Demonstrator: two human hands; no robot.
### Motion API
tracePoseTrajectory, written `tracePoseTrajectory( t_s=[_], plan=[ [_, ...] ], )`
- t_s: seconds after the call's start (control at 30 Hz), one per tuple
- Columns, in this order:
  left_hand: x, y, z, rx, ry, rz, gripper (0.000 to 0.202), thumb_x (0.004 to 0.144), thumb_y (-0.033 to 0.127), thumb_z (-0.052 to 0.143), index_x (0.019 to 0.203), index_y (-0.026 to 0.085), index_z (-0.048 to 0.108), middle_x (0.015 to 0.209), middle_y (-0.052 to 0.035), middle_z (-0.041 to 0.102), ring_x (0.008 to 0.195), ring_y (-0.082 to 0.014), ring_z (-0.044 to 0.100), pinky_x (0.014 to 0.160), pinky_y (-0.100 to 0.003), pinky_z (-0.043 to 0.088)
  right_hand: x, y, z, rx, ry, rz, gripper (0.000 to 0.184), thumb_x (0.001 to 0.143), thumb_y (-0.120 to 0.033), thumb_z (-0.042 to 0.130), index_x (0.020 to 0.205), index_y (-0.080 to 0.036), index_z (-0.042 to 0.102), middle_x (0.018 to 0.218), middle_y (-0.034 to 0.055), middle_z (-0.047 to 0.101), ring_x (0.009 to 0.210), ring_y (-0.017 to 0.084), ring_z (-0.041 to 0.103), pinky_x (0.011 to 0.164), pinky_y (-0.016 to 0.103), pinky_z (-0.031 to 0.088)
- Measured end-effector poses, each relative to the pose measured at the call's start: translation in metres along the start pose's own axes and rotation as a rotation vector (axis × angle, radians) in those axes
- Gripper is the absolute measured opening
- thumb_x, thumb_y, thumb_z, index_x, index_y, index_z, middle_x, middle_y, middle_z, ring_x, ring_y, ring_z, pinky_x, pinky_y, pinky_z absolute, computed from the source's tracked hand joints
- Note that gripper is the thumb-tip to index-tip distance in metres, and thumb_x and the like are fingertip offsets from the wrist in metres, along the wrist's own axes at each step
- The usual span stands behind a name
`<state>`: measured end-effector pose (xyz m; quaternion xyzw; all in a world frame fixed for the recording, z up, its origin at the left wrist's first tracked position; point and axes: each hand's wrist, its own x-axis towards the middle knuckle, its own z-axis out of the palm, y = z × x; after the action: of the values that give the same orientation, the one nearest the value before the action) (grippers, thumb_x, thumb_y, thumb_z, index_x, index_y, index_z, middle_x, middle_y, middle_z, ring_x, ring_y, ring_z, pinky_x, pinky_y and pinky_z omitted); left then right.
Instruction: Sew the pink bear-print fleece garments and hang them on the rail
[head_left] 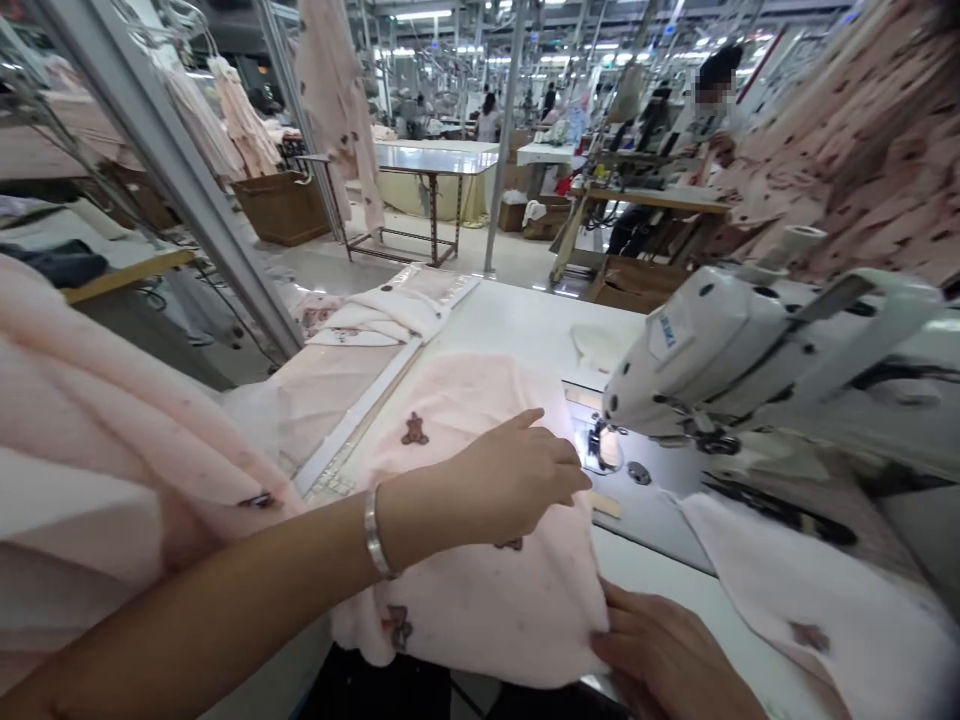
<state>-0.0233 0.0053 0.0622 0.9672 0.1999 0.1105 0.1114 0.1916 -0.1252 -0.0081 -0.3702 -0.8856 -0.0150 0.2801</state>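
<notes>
A pale pink fleece fabric piece (480, 390) with brown bear motifs lies on the white sewing table, its right side beside the machine's needle area. My left hand (510, 480), a silver bangle at its wrist, rests on top of it. The index finger points outward and the other fingers bend loosely over the cloth. At the near right corner my right hand (667, 640) grips the fabric's edge, its thumb hidden. The lit presser foot (600, 445) of the white sewing machine (720, 350) stands just right of the cloth, apart from my fingers.
Another pink fabric piece (810, 590) lies right of the machine bed. Pink cloth (135, 450) drapes at my left, near a metal post (187, 170). Folded pieces (382, 315) lie at the table's far left. A co-worker (709, 120) is beyond the machine.
</notes>
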Motion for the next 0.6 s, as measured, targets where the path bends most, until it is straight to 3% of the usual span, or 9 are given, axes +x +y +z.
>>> tracePoseTrajectory(
  t_s=[0.1,0.2,0.37,0.47,0.6],
  plan=[
    [0.028,-0.004,0.017,0.02,-0.135,0.028,0.01,0.087,0.023,0.06,0.092,0.018,0.066,0.091,-0.0036,0.065,0.093,-0.0195,0.059,0.109,-0.05,0.024,0.004,-0.006,-0.002,0.026,-0.001,0.018,0.019,0.088,-0.012,0.044,0.096,-0.02,0.059,0.094,0.0046,0.069,0.109,0.014,0.059,0.083,0.026,0.048],
    [0.038,-0.012,0.025,0.037,-0.14,0.021,0.009,0.084,0.027,0.064,0.081,0.018,0.066,0.081,-0.0008,0.061,0.083,-0.017,0.057,0.104,-0.045,0.03,0.001,-0.008,-0.001,0.043,0.008,0.034,0.021,0.09,-0.011,0.042,0.094,-0.02,0.061,0.092,0.003,0.07,0.111,0.016,0.058,0.083,0.028,0.046],
    [0.04,-0.017,0.03,-0.03,-0.149,-0.03,0.011,0.087,0.025,0.059,0.082,0.019,0.066,0.081,-0.0005,0.061,0.079,-0.0149,0.056,0.086,-0.032,0.038,-0.005,-0.013,0.0,0.01,0.107,0.048,0.022,0.093,-0.014,0.045,0.091,-0.022,0.065,0.087,-0.0012,0.071,0.103,0.016,0.061,0.089,0.032,0.039],
    [0.042,-0.016,0.032,-0.046,-0.161,-0.047,0.013,0.089,0.025,0.057,0.082,0.019,0.067,0.08,0.0,0.061,0.078,-0.0146,0.056,0.084,-0.032,0.036,-0.005,-0.016,-0.003,0.005,0.148,0.078,0.022,0.092,-0.015,0.046,0.088,-0.022,0.067,0.088,-0.0021,0.072,0.095,0.016,0.061,0.087,0.032,0.038],
    [0.042,-0.015,0.03,-0.059,-0.181,-0.082,0.013,0.09,0.025,0.056,0.085,0.02,0.067,0.084,0.0002,0.061,0.081,-0.0148,0.055,0.084,-0.032,0.033,-0.005,-0.017,-0.003,-0.007,0.108,0.172,0.024,0.092,-0.016,0.045,0.089,-0.022,0.068,0.098,0.0001,0.07,0.1,0.02,0.055,0.085,0.033,0.034]
  ],
)
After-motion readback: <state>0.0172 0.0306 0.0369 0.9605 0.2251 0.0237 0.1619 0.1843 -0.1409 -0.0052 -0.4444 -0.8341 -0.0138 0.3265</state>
